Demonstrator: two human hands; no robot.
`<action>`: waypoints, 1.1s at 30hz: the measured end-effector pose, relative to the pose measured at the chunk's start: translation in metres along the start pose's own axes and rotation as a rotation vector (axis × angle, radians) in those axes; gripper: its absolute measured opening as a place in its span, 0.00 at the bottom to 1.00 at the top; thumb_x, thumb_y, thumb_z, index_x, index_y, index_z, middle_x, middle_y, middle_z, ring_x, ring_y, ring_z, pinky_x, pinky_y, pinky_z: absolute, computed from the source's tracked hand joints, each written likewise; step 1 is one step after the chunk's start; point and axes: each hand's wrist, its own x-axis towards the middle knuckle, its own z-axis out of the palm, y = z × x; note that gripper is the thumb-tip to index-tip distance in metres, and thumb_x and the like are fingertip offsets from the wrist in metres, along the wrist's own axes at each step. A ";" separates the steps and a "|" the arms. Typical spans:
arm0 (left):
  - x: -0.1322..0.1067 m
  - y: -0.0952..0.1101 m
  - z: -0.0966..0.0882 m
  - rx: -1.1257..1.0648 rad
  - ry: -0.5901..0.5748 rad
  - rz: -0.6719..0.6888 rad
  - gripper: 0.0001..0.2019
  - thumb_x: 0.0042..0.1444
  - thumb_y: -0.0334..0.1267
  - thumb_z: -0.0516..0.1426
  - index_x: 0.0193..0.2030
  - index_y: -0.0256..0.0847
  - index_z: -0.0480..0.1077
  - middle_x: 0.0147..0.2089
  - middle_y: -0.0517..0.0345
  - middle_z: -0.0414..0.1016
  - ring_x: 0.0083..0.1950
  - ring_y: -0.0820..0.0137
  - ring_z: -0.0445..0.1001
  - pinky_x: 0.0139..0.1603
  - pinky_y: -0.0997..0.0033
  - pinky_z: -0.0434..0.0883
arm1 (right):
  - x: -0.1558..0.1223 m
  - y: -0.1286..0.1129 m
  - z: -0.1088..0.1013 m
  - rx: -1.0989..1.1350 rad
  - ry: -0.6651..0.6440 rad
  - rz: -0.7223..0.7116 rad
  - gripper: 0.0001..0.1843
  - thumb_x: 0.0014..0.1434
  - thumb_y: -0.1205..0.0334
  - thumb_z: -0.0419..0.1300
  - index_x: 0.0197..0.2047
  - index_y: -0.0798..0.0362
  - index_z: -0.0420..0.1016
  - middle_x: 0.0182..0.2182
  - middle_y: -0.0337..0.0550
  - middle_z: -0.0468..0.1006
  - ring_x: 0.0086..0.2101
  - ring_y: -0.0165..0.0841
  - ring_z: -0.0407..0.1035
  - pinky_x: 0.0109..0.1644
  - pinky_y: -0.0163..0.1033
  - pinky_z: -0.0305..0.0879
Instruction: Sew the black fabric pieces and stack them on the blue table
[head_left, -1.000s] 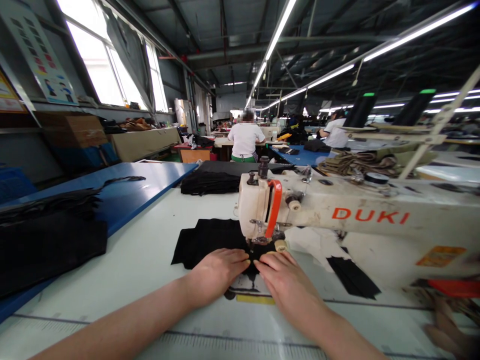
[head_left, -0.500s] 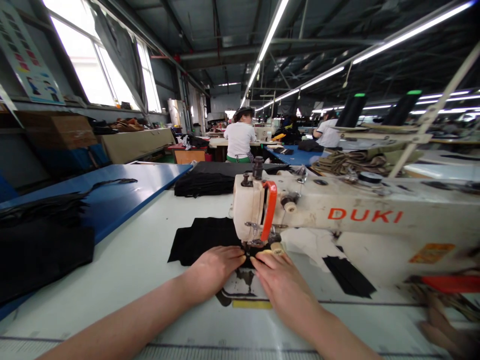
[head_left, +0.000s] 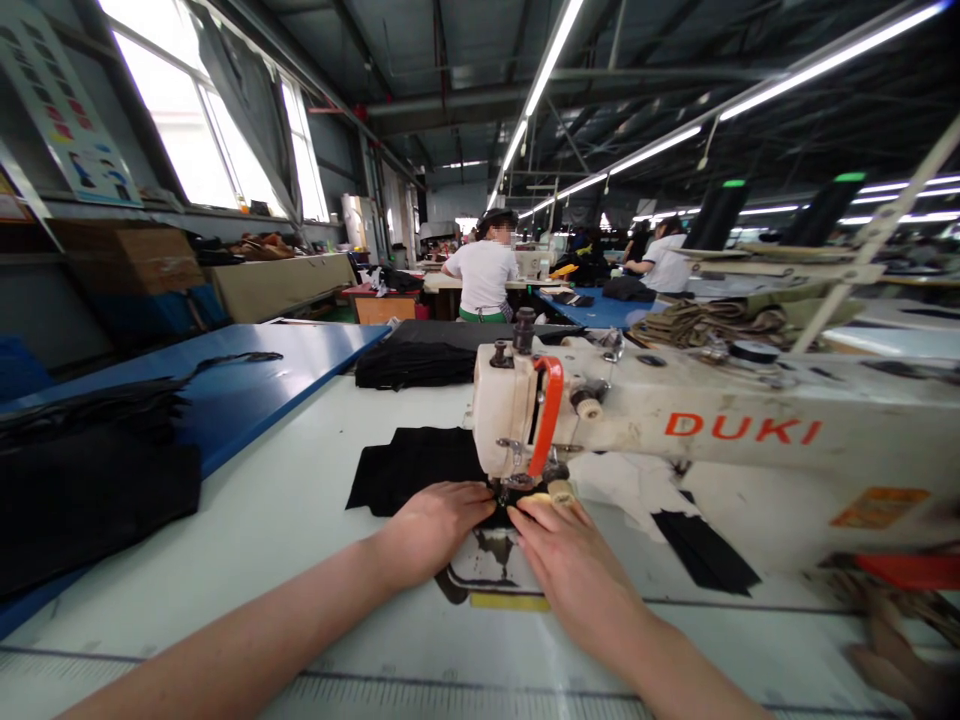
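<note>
A flat piece of black fabric (head_left: 416, 465) lies under the needle and presser foot (head_left: 504, 492) of a white sewing machine (head_left: 622, 400) with an orange guard. My left hand (head_left: 439, 525) presses on the fabric's near edge, just left of the presser foot, fingers close together. On the other side, my right hand (head_left: 566, 540) has its fingertips on the same edge, closed and pointing at the needle. Both hands' undersides are hidden. Below the presser foot shows the worn metal needle plate (head_left: 487, 568).
Black fabric pieces are stacked at left (head_left: 97, 500) and behind the machine head (head_left: 416, 365). Right of the needle lie black strips (head_left: 705, 552) and white material (head_left: 626, 482). Thread cones (head_left: 716, 215) stand at back right. A person (head_left: 484, 270) sits farther ahead.
The black fabric has crept slightly away from me under the presser foot, both hands staying at its near edge. The whole view has shifted a little.
</note>
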 end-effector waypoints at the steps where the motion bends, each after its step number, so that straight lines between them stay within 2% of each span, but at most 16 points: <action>1: 0.000 0.000 0.000 0.002 -0.003 -0.004 0.14 0.63 0.30 0.50 0.52 0.36 0.70 0.53 0.49 0.73 0.56 0.65 0.70 0.58 0.64 0.67 | 0.000 0.000 0.000 -0.001 -0.002 -0.002 0.17 0.62 0.70 0.50 0.53 0.55 0.69 0.47 0.48 0.72 0.46 0.39 0.64 0.53 0.49 0.57; 11: -0.001 0.001 -0.001 -0.018 -0.020 -0.001 0.14 0.63 0.30 0.49 0.52 0.37 0.70 0.54 0.49 0.72 0.56 0.66 0.70 0.58 0.64 0.67 | -0.002 0.000 0.000 0.018 0.004 -0.012 0.18 0.61 0.72 0.51 0.53 0.54 0.69 0.46 0.47 0.72 0.46 0.38 0.64 0.53 0.48 0.57; 23: -0.002 0.002 -0.003 0.008 -0.018 -0.019 0.13 0.63 0.30 0.49 0.51 0.36 0.70 0.54 0.49 0.72 0.57 0.64 0.70 0.58 0.64 0.67 | -0.001 0.001 -0.004 0.099 0.023 -0.010 0.16 0.63 0.70 0.49 0.51 0.54 0.70 0.46 0.46 0.73 0.46 0.38 0.64 0.55 0.52 0.56; 26: -0.024 0.012 -0.013 0.047 -0.042 -0.038 0.14 0.64 0.29 0.48 0.52 0.36 0.69 0.55 0.51 0.72 0.57 0.65 0.69 0.57 0.65 0.68 | -0.004 0.001 -0.010 0.193 0.089 -0.053 0.11 0.63 0.69 0.49 0.41 0.51 0.73 0.38 0.41 0.74 0.43 0.35 0.66 0.55 0.50 0.55; 29: -0.061 0.030 -0.028 0.071 -0.091 -0.064 0.16 0.64 0.28 0.46 0.56 0.38 0.65 0.57 0.53 0.70 0.59 0.65 0.67 0.56 0.63 0.68 | -0.005 0.005 -0.015 0.241 0.191 -0.102 0.11 0.63 0.68 0.50 0.32 0.51 0.70 0.31 0.40 0.73 0.36 0.34 0.67 0.53 0.49 0.56; 33: -0.099 0.056 -0.044 0.078 -0.131 -0.105 0.19 0.64 0.27 0.45 0.60 0.39 0.60 0.61 0.53 0.65 0.61 0.64 0.64 0.59 0.62 0.65 | -0.006 0.012 -0.011 0.225 0.274 -0.154 0.09 0.62 0.66 0.51 0.31 0.51 0.68 0.29 0.41 0.73 0.34 0.35 0.67 0.49 0.48 0.59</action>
